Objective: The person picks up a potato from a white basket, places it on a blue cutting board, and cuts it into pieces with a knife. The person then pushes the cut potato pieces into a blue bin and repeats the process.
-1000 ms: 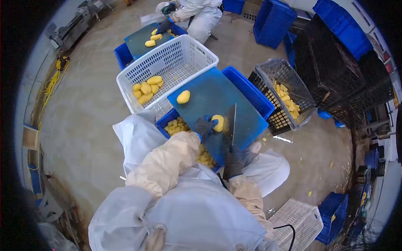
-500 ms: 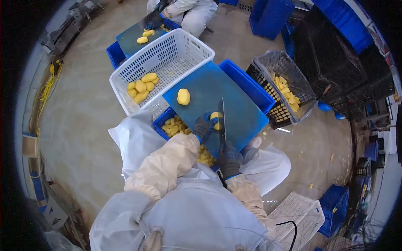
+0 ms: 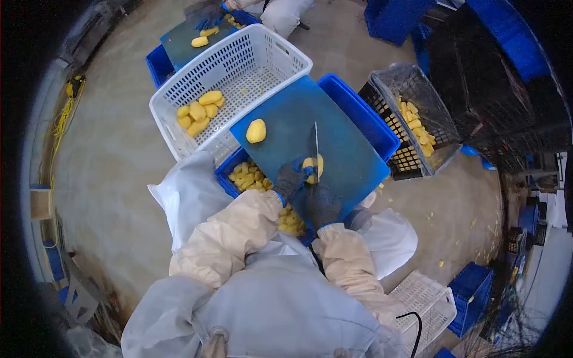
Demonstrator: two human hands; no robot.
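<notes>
My right hand (image 3: 324, 204), in a dark glove, is closed round the handle of a knife (image 3: 317, 140). The blade stands across a peeled potato (image 3: 310, 172) on the blue cutting board (image 3: 352, 158). From the left, my gloved left hand (image 3: 289, 181) grips that potato with its fingertips; part of the potato is hidden by the blade and fingers. A whole peeled potato (image 3: 256, 131) lies apart near the board's left edge. Under the board, a blue bin (image 3: 225, 178) shows cut potato pieces (image 3: 248, 176) inside.
Beyond the board stands a white crate (image 3: 230, 126) with several peeled potatoes (image 3: 200, 113). A blue tub (image 3: 364, 116) sits behind the board. To the right is a lined black crate (image 3: 391, 104) of potato pieces (image 3: 416, 128). Across from me, a person's gloved hand (image 3: 208, 21) works at another board (image 3: 179, 45).
The knife has shifted from the potato's right side to over the potato, its blade now crossing it. My left hand still grips the potato. The whole view has tilted slightly.
</notes>
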